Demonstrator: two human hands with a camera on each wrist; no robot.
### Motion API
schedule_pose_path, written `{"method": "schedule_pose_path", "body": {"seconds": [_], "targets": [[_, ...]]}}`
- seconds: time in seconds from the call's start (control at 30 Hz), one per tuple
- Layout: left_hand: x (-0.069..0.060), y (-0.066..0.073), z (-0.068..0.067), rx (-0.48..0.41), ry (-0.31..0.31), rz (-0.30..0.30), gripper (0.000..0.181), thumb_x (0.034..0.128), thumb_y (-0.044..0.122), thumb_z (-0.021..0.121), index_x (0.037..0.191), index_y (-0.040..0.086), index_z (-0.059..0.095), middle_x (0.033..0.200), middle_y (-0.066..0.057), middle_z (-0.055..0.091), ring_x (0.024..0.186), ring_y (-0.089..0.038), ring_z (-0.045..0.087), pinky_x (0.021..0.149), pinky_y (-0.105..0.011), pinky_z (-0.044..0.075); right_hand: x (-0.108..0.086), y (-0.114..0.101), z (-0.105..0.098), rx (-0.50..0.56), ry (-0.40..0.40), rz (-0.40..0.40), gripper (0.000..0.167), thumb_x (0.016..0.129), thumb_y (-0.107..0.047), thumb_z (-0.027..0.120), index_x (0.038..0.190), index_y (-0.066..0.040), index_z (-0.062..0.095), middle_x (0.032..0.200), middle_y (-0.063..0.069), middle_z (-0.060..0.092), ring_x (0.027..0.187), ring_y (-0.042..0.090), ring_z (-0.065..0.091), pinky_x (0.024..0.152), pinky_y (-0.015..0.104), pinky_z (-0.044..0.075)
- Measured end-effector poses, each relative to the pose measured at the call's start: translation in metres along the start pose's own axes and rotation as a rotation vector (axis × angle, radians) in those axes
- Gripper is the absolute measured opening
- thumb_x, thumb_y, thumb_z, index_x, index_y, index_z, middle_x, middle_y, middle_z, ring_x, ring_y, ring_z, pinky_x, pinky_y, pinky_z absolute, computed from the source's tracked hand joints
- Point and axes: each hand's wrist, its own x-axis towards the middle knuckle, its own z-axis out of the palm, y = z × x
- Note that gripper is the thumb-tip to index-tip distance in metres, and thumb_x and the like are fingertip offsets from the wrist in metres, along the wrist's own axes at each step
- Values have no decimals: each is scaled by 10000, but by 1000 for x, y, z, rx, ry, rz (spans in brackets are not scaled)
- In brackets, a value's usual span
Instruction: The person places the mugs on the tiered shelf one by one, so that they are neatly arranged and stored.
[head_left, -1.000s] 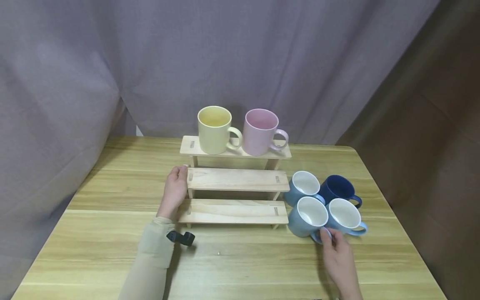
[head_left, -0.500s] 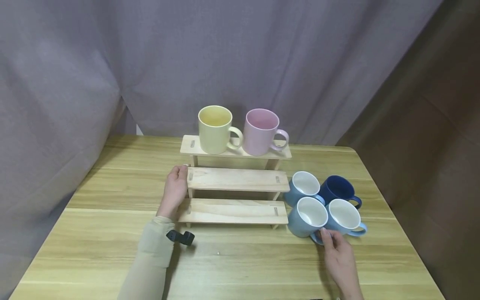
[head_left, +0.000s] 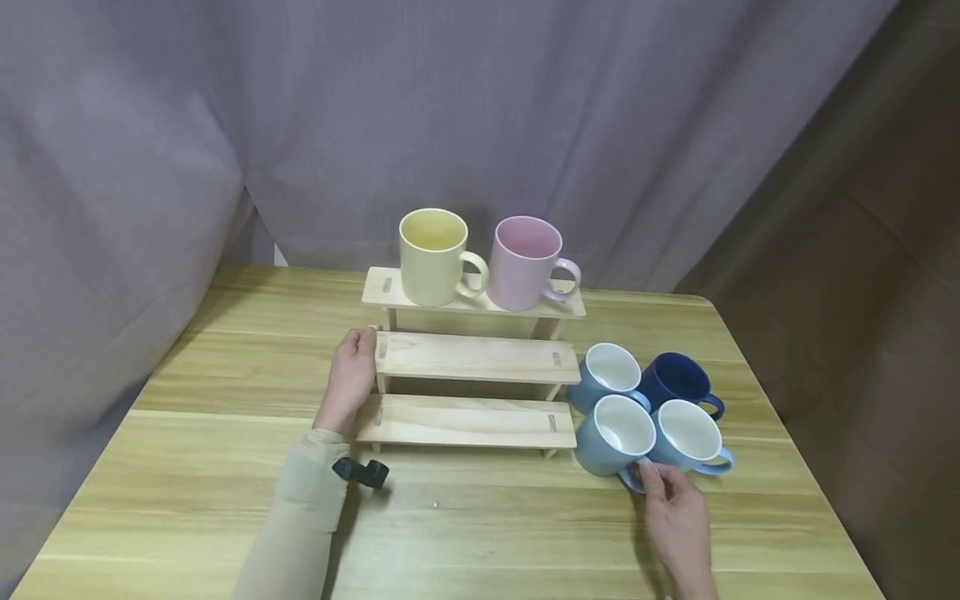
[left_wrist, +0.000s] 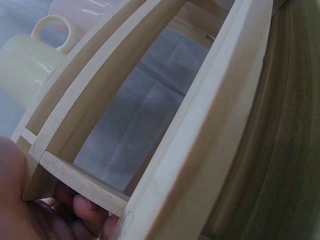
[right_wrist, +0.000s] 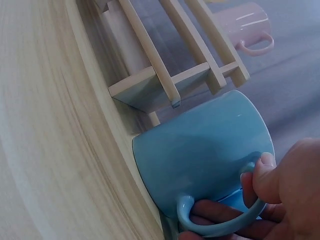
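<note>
A three-tier wooden shelf stands on the table, and my left hand grips its left end at the middle tier. In the left wrist view, curled fingers reach around the side panel. My right hand holds the handle of the front-left light blue mug. In the right wrist view, the thumb and fingers wrap that mug's handle; the mug is upright on the table beside the shelf. A yellow mug and a pink mug sit on the top tier.
Right of the shelf, two more light blue mugs, one behind and one to the right, crowd the held mug. A dark blue mug stands behind them. Grey curtain hangs along the table's back edge.
Both hands keep their hold on the shelf and the light blue mug's handle. The head view has shifted slightly; nothing else has visibly moved.
</note>
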Motion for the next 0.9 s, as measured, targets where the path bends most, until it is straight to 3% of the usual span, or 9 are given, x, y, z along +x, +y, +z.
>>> {"method": "schedule_pose_path", "body": {"seconds": [0.13,0.43,0.6,0.9], "targets": [[0,1,0,7,0,8,386,1066,325,324,1080,-15,506,775,-74,438,598,-176,423,547,-303,398,0,1,0,7,10,3,345,1016,-283,521,1000,18,689,999,177,703,807,-21,534,696,121,379],[0,1,0,22,5,12,394,1066,330,317,1078,-14,509,806,-82,436,672,-205,434,606,-331,402,-2,-2,-5,-3,3,8,351,1019,-289,510,1022,14,687,1018,177,701,848,72,559,695,140,377],[0,1,-1,12,-4,17,388,1068,320,314,1073,-16,507,770,-66,422,611,-178,411,554,-302,389,-4,-7,-13,-15,3,2,339,1018,-280,512,1035,13,681,1033,191,695,911,172,586,730,163,387],[0,0,-1,1,-9,22,371,1067,317,325,1044,-12,495,764,-64,410,605,-180,398,546,-304,379,-10,-21,-25,17,51,-57,280,1005,-214,546,985,33,678,953,201,698,732,-37,532,634,114,396]]}}
